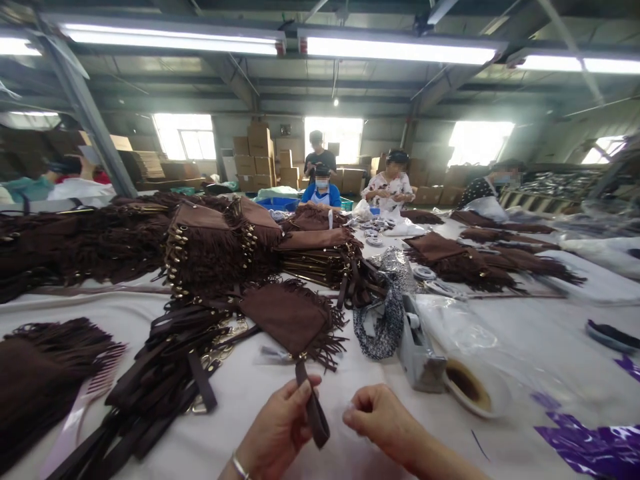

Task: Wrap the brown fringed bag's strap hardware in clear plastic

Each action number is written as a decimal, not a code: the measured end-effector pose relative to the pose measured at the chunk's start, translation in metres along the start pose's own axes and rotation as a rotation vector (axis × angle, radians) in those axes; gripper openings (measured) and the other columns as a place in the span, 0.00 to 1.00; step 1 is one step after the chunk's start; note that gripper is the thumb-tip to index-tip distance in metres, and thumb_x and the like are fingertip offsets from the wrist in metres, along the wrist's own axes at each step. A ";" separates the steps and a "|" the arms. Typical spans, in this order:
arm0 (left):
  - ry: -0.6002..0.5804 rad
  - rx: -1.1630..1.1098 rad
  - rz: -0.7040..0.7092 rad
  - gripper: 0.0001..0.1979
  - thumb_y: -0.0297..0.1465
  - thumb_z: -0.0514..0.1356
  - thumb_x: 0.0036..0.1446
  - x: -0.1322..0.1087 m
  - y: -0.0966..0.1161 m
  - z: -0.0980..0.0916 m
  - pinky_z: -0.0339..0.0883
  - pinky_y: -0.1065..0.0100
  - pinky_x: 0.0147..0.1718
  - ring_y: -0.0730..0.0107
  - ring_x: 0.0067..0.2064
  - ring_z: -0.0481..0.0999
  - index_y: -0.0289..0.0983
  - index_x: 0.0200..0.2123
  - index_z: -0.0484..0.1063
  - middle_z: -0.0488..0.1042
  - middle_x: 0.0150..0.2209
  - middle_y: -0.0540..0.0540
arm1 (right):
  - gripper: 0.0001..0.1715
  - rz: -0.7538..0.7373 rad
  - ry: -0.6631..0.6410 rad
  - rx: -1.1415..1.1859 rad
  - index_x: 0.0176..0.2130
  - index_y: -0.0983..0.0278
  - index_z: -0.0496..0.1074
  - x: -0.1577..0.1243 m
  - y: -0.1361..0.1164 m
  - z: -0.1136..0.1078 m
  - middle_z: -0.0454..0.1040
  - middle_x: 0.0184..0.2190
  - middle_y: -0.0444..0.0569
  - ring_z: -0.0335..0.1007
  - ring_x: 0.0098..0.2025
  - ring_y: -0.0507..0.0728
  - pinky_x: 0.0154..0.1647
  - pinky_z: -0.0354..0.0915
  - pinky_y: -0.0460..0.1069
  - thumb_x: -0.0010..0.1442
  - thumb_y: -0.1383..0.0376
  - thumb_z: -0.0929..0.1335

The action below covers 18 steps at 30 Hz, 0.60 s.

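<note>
My left hand (280,423) is closed on the brown strap (313,407) of a small fringed suede bag (295,320) that lies on the white table (525,347) just ahead. My right hand (383,417) sits beside it, fingers curled into a pinch; what it holds, if anything, is too small to make out. A heap of brown straps with metal buckles (170,373) lies to the left of my hands.
A grey tape dispenser with a tape roll (430,353) stands right of the bag, by a patterned cloth (385,313) and clear plastic bags (455,320). Stacks of fringed bags (215,247) fill the table. Several people work at the far end. Purple scraps (590,447) lie at right.
</note>
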<state>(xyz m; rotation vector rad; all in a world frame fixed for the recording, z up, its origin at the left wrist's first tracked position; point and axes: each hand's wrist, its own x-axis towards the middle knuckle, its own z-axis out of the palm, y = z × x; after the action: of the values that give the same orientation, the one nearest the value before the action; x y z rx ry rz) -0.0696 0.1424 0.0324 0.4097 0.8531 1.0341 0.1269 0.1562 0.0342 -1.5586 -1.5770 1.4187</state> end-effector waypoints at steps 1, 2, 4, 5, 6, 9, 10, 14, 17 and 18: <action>-0.016 0.026 0.015 0.18 0.35 0.71 0.45 0.002 0.005 0.002 0.54 0.78 0.20 0.83 0.21 0.64 0.36 0.40 0.75 0.69 0.24 0.54 | 0.08 0.012 -0.006 0.009 0.17 0.66 0.68 -0.003 0.002 0.004 0.63 0.14 0.40 0.55 0.19 0.48 0.20 0.49 0.44 0.44 0.67 0.66; -0.014 0.068 0.036 0.18 0.34 0.71 0.44 0.004 0.009 0.003 0.55 0.78 0.20 0.84 0.21 0.63 0.36 0.39 0.75 0.69 0.23 0.54 | 0.07 0.021 -0.013 0.019 0.18 0.66 0.68 -0.005 0.003 0.006 0.64 0.14 0.40 0.55 0.19 0.48 0.20 0.50 0.44 0.45 0.67 0.66; 0.024 0.187 0.101 0.15 0.33 0.71 0.45 0.008 0.014 0.007 0.59 0.77 0.24 0.81 0.24 0.66 0.35 0.37 0.76 0.72 0.26 0.51 | 0.08 0.023 -0.024 0.040 0.18 0.66 0.68 -0.008 0.004 0.009 0.63 0.14 0.40 0.55 0.19 0.48 0.20 0.49 0.44 0.45 0.67 0.66; 0.045 0.249 0.134 0.15 0.34 0.70 0.45 0.009 0.016 0.008 0.62 0.75 0.27 0.79 0.27 0.69 0.34 0.37 0.76 0.75 0.30 0.48 | 0.08 0.021 -0.029 0.051 0.18 0.66 0.67 -0.009 0.003 0.009 0.62 0.14 0.40 0.54 0.19 0.48 0.20 0.49 0.44 0.46 0.66 0.66; 0.055 0.305 0.162 0.14 0.34 0.69 0.47 0.010 0.017 0.010 0.63 0.74 0.29 0.76 0.30 0.71 0.34 0.37 0.77 0.77 0.33 0.45 | 0.09 0.018 -0.032 0.060 0.18 0.66 0.67 -0.009 0.003 0.009 0.62 0.14 0.40 0.54 0.19 0.47 0.20 0.48 0.44 0.46 0.66 0.66; 0.060 0.425 0.211 0.14 0.36 0.67 0.49 0.009 0.017 0.013 0.65 0.71 0.32 0.70 0.35 0.72 0.35 0.39 0.77 0.79 0.38 0.42 | 0.09 0.028 -0.024 0.064 0.18 0.66 0.67 -0.007 0.003 0.006 0.61 0.14 0.39 0.53 0.19 0.47 0.19 0.47 0.44 0.46 0.66 0.66; 0.061 0.457 0.224 0.14 0.37 0.66 0.50 0.008 0.016 0.014 0.65 0.70 0.32 0.70 0.35 0.72 0.35 0.39 0.77 0.79 0.37 0.42 | 0.08 0.041 -0.020 0.067 0.18 0.66 0.67 -0.007 0.004 0.006 0.61 0.14 0.39 0.53 0.18 0.47 0.19 0.47 0.44 0.46 0.66 0.66; 0.077 0.574 0.281 0.14 0.37 0.66 0.49 0.006 0.013 0.014 0.65 0.68 0.32 0.69 0.32 0.71 0.34 0.36 0.78 0.79 0.34 0.43 | 0.08 0.099 -0.016 0.130 0.21 0.66 0.68 -0.004 0.006 0.010 0.60 0.13 0.39 0.50 0.16 0.46 0.17 0.45 0.44 0.47 0.64 0.66; 0.098 0.675 0.356 0.12 0.37 0.66 0.49 0.005 0.013 0.013 0.63 0.70 0.30 0.70 0.29 0.69 0.35 0.33 0.79 0.77 0.27 0.47 | 0.09 0.118 -0.025 0.198 0.21 0.65 0.68 -0.004 0.006 0.013 0.60 0.13 0.38 0.48 0.15 0.46 0.16 0.44 0.44 0.48 0.63 0.67; 0.105 0.708 0.384 0.11 0.37 0.66 0.49 0.005 0.013 0.013 0.62 0.70 0.29 0.70 0.28 0.68 0.35 0.32 0.79 0.76 0.25 0.48 | 0.09 0.124 -0.028 0.216 0.21 0.65 0.67 -0.004 0.005 0.014 0.60 0.13 0.38 0.49 0.15 0.46 0.16 0.44 0.44 0.47 0.63 0.68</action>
<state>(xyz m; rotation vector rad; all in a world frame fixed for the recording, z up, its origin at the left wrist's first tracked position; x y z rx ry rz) -0.0663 0.1542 0.0470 1.1595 1.2618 1.0853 0.1172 0.1469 0.0264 -1.5344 -1.3122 1.6258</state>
